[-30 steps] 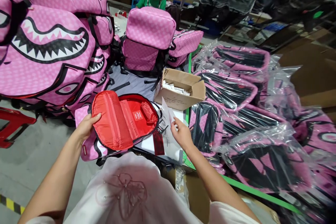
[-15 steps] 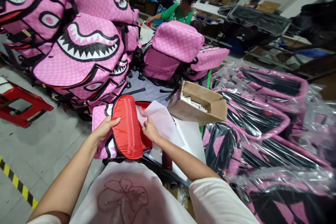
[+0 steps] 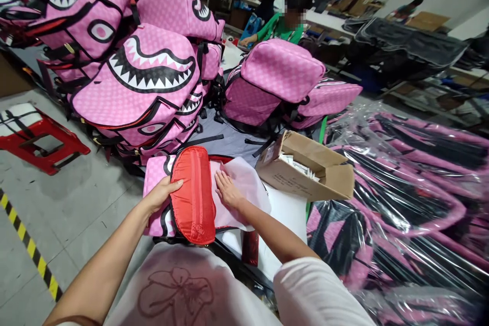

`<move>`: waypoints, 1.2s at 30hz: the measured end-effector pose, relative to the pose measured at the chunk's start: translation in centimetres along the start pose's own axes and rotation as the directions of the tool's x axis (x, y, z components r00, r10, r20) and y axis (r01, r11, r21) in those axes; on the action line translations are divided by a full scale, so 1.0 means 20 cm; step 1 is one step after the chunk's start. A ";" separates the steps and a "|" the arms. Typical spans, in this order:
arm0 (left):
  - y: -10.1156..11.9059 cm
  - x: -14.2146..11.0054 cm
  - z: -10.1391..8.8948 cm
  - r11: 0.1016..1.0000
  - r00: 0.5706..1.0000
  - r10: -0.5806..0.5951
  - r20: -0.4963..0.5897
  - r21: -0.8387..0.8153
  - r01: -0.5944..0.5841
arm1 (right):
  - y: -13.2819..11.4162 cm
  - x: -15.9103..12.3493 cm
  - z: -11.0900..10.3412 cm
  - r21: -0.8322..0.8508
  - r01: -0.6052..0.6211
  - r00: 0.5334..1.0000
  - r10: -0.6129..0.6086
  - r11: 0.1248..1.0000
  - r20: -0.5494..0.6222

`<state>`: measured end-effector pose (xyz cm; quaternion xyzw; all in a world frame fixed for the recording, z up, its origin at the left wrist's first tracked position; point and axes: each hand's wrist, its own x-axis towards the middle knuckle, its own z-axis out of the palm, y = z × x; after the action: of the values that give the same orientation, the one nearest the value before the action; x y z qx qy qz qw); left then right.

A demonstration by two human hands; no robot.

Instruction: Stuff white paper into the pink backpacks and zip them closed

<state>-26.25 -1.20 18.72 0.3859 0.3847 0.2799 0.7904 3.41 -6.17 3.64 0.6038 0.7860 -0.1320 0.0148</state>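
A pink checked backpack [image 3: 154, 169] with a shark-mouth print lies in front of me, its flap folded back to show a red lining [image 3: 193, 198] with a zip. My left hand [image 3: 164, 193] grips the edge of that flap, thumb on the red side. My right hand [image 3: 228, 189] lies flat, fingers stretched, on a thin whitish translucent sheet [image 3: 250, 188] spread over the bag's opening. Beneath my right forearm is a dark red shiny piece [image 3: 250, 248]. What lies under the sheet is hidden.
An open cardboard box [image 3: 294, 183] holding small white packets stands at the right. Pink backpacks [image 3: 153, 69] are piled at the left, and plastic-wrapped bags [image 3: 401, 188] fill the right. A red stool [image 3: 49, 142] is on the floor. A person in green [image 3: 284, 28] works beyond.
My right hand has gone from pinching the translucent sheet to lying flat on it, and the sheet now covers the red opening. My left hand still holds the flap. The view has shifted left.
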 end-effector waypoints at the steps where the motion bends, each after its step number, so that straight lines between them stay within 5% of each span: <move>1: 0.00 0.00 0.00 1.000 1.000 -0.003 0.000 -0.002 0.003 | 0.03 -0.02 0.03 -0.032 -0.021 1.000 0.022 0.999 0.006; 10: -0.02 0.01 0.01 1.000 1.000 0.010 -0.029 -0.007 -0.011 | 0.19 -0.08 0.08 -0.195 0.067 0.993 -0.045 0.979 0.113; 16: -0.03 0.03 0.02 1.000 1.000 0.010 -0.019 -0.005 -0.010 | 0.14 0.03 0.01 -0.199 0.177 0.981 -0.155 0.964 0.119; 22: -0.02 0.02 0.05 1.000 0.998 0.009 -0.063 -0.009 -0.009 | 0.09 0.14 -0.04 -0.104 0.108 0.990 -0.097 0.989 0.107; 28: -0.03 0.01 0.07 1.000 0.996 0.012 -0.084 -0.025 -0.014 | 0.22 -0.02 -0.07 -0.008 0.331 0.934 -0.327 0.944 0.142; 31: -0.03 0.02 0.08 0.999 0.993 -0.008 -0.114 -0.033 0.005 | 0.18 -0.02 -0.04 -0.018 0.299 0.937 -0.290 0.954 0.195; 36: -0.03 0.02 0.09 0.999 0.993 -0.013 -0.121 -0.053 0.006 | 0.03 0.02 -0.05 0.011 0.206 0.974 -0.207 0.978 0.096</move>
<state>-24.39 -2.00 18.79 0.3454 0.4265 0.3091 0.7767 4.04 -5.52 4.38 0.5118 0.8428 -0.1621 0.0386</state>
